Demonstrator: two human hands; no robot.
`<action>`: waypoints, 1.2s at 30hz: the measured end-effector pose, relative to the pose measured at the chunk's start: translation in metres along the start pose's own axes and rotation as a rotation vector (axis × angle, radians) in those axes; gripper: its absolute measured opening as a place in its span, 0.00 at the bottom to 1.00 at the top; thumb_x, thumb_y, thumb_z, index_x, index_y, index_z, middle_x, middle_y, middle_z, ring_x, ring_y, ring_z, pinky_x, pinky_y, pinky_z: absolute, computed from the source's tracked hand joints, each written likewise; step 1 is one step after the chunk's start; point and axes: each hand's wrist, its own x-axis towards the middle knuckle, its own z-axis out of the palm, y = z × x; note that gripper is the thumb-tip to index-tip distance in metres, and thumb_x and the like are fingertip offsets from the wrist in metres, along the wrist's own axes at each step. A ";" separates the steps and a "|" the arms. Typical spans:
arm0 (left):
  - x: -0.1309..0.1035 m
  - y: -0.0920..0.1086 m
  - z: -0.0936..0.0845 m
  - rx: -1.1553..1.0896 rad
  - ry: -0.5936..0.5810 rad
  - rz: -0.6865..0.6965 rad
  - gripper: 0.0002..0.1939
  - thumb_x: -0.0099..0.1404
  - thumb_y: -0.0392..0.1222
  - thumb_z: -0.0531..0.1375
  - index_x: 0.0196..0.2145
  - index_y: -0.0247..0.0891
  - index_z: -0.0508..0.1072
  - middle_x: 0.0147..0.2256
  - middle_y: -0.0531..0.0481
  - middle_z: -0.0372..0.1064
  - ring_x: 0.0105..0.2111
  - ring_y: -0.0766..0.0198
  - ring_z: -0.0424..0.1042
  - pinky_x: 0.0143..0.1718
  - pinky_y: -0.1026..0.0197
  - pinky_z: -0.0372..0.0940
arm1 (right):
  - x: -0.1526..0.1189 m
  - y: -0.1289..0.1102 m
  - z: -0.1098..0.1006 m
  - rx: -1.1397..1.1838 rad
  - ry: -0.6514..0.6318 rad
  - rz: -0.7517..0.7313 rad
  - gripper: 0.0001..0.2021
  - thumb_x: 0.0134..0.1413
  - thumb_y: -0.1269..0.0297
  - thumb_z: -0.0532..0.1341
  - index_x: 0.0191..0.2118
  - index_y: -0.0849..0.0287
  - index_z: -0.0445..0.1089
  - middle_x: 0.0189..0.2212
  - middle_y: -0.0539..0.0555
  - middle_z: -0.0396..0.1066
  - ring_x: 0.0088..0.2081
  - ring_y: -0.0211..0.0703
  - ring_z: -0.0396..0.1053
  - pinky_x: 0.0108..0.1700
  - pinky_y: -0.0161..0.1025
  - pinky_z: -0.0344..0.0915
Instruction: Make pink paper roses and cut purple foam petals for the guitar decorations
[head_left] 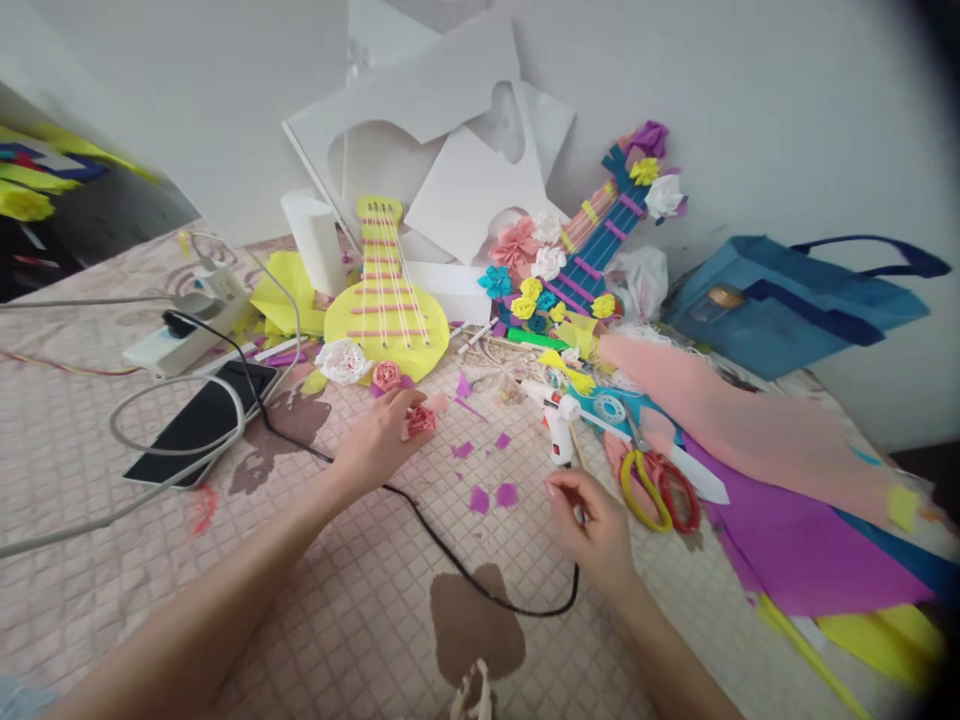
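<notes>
My left hand point(381, 432) is closed, its fingers on a pink paper flower point(419, 423) low over the quilted cloth. Just beyond it, another pink paper rose point(386, 376) and a white paper flower point(343, 361) lie at the base of a yellow paper guitar point(386, 300) with white strings. My right hand point(590, 525) has thumb and finger pinched together, directly below the white glue gun point(559, 432); whatever is in the pinch is hidden or too small to name. A black cord point(480, 590) loops across the cloth and up to my right hand.
Scissors point(654, 490) and coloured crepe paper point(810, 540) lie at right, near a blue bag point(795, 300). A second, flower-covered guitar point(592, 255) leans on the wall. At left are a phone point(202, 420) and power strip point(176, 335). Purple scraps point(491, 497) dot the middle.
</notes>
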 end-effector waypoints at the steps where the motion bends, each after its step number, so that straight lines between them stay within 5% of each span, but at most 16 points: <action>1: 0.000 0.001 -0.001 -0.020 -0.005 0.002 0.16 0.61 0.42 0.59 0.46 0.36 0.66 0.44 0.42 0.69 0.42 0.54 0.71 0.43 0.53 0.67 | 0.000 -0.002 0.001 -0.008 -0.025 -0.028 0.05 0.59 0.66 0.56 0.36 0.56 0.69 0.29 0.51 0.71 0.29 0.40 0.68 0.31 0.36 0.65; 6: 0.010 -0.001 -0.028 0.114 0.092 0.048 0.13 0.62 0.42 0.58 0.45 0.37 0.68 0.41 0.44 0.70 0.41 0.55 0.71 0.44 0.54 0.65 | -0.004 0.000 -0.001 0.000 -0.018 -0.061 0.05 0.60 0.66 0.56 0.36 0.55 0.68 0.28 0.50 0.71 0.27 0.39 0.68 0.29 0.34 0.65; 11: 0.045 -0.015 -0.059 0.327 0.269 -0.022 0.12 0.63 0.42 0.57 0.43 0.36 0.69 0.42 0.42 0.70 0.43 0.53 0.69 0.45 0.53 0.63 | -0.009 0.005 -0.005 0.005 -0.001 -0.051 0.05 0.58 0.65 0.57 0.36 0.55 0.69 0.28 0.51 0.72 0.29 0.41 0.71 0.30 0.33 0.67; 21: 0.080 -0.032 -0.032 0.426 0.230 -0.125 0.12 0.59 0.43 0.58 0.41 0.39 0.71 0.42 0.41 0.69 0.46 0.45 0.65 0.46 0.45 0.60 | -0.008 0.007 -0.009 0.002 0.028 -0.083 0.04 0.57 0.66 0.58 0.35 0.56 0.70 0.26 0.51 0.72 0.26 0.39 0.71 0.27 0.31 0.68; 28: 0.083 -0.035 -0.032 0.351 0.216 -0.116 0.14 0.60 0.45 0.58 0.43 0.38 0.70 0.43 0.43 0.68 0.41 0.54 0.69 0.42 0.53 0.63 | -0.010 0.011 -0.010 -0.022 0.014 -0.087 0.04 0.58 0.65 0.57 0.35 0.56 0.70 0.26 0.52 0.72 0.25 0.39 0.71 0.27 0.31 0.69; 36: 0.081 -0.035 -0.034 0.365 0.183 -0.095 0.16 0.57 0.40 0.60 0.44 0.36 0.71 0.45 0.39 0.68 0.46 0.46 0.66 0.47 0.47 0.61 | -0.007 0.011 -0.008 -0.039 0.023 -0.070 0.05 0.57 0.64 0.57 0.34 0.56 0.70 0.25 0.51 0.72 0.25 0.39 0.71 0.27 0.30 0.69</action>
